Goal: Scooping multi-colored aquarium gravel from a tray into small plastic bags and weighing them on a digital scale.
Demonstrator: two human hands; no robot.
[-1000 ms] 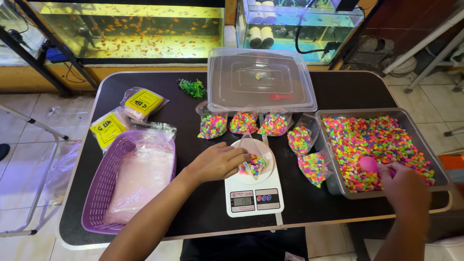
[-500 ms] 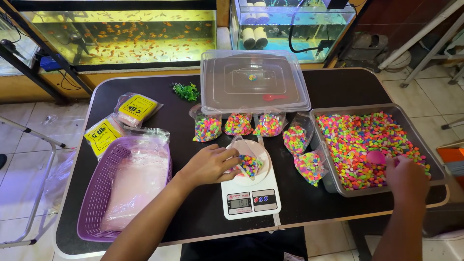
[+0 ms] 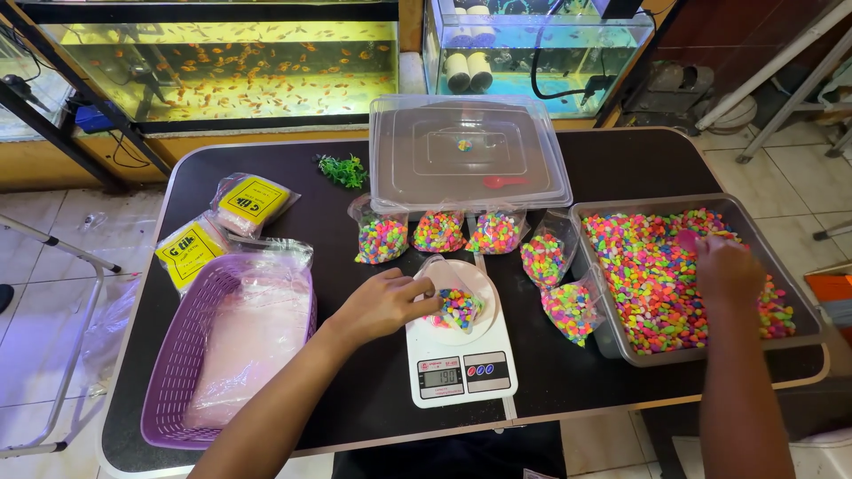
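We steady the open bag (image 3: 457, 306) of coloured gravel on the kitchen scale (image 3: 460, 359) with our left hand (image 3: 386, 304) pinching its rim, while our right hand (image 3: 726, 270) grips a pink scoop (image 3: 688, 238) in the gravel tray (image 3: 612, 341) alongside.

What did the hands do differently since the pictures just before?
Very little changed. The right hand moved slightly farther into the gravel tray, holding the pink scoop over the coloured pebbles. The left hand stayed on the small bag on the scale. The filled bags, lid and purple basket did not move.
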